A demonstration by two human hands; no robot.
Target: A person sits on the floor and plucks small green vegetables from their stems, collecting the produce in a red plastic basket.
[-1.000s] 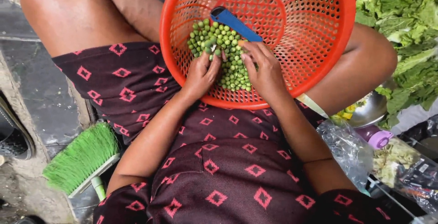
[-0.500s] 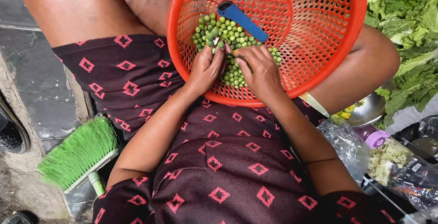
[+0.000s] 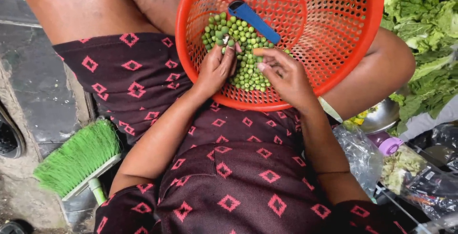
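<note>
Both hands have crept farther into the basket (image 3: 362, 52) since a second ago, and the basket itself sits a little farther right on the lap. The left hand (image 3: 215, 69) now has its fingertips up among the peas (image 3: 241, 48), pinching one small green piece at the near edge of the heap. The right hand (image 3: 284, 76) is loosely curled, thumb and forefinger drawn together just above the heap; whether they grip a pea I cannot tell.

The peas lie in a heap on the basket's near left wall, with a blue tool (image 3: 254, 20) resting at their far edge. Working this well seems to call for light fingertip picking, one piece at a time, with the basket kept tilted so the heap does not roll away.

Both forearms run up from the near edge of the scene and converge on the basket rim, wrists resting on or just over it, palms turned toward each other.

A green brush (image 3: 78, 157) lies near left, leafy greens (image 3: 424, 38) far right, a steel bowl (image 3: 381, 117) and plastic bags (image 3: 410, 172) to the right.
</note>
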